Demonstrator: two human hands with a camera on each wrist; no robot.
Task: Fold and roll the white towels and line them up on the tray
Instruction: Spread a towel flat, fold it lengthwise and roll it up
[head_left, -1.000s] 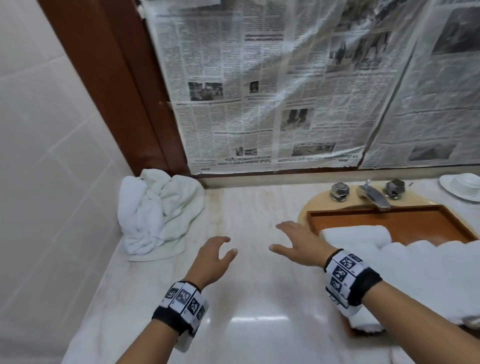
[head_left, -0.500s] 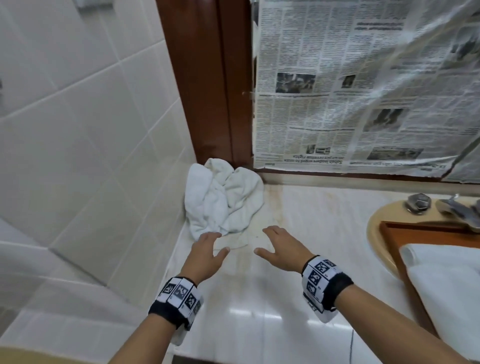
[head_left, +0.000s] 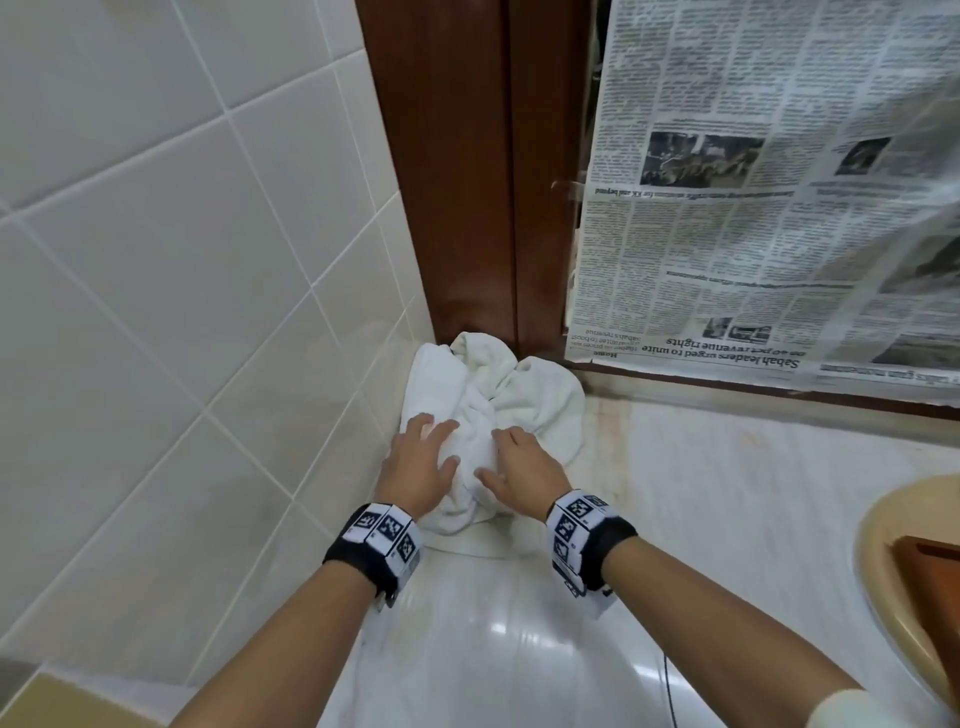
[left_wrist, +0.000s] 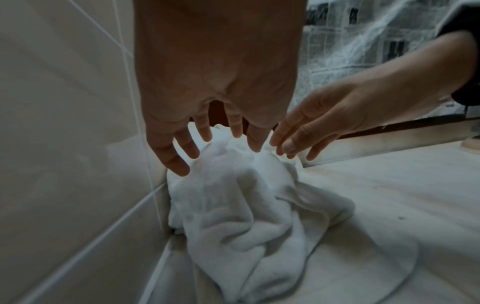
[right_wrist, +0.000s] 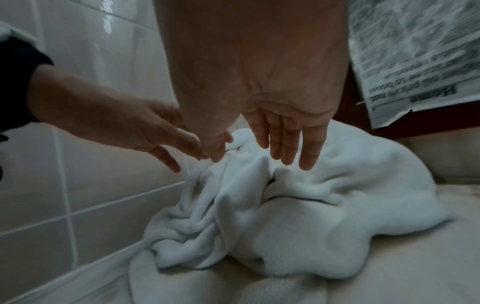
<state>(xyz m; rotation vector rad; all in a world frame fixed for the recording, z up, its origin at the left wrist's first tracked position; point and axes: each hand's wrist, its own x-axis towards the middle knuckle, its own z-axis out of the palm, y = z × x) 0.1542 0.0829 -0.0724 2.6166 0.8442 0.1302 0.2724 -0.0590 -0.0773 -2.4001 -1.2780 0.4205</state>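
Both hands, left (head_left: 415, 467) and right (head_left: 519, 467), laid with fingers (left_wrist: 182, 162) spread, gripping nothing, on crumpled towel (head_left: 524, 400) heaped at desk (head_left: 727, 493) corner, 12 o'clock, presumably to gather it for folding.

Towel heap (head_left: 511, 402) in counter (head_left: 727, 493) corner, tray (head_left: 930, 571) apparently far right.

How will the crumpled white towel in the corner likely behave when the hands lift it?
The towel lies in soft, deep folds, so it will probably droop and unfurl rather than hold its shape. It seems bunched in overlapping layers, so one layer may drag others along. Both the left hand and right hand reach it with fingers straight, nothing gathered yet.
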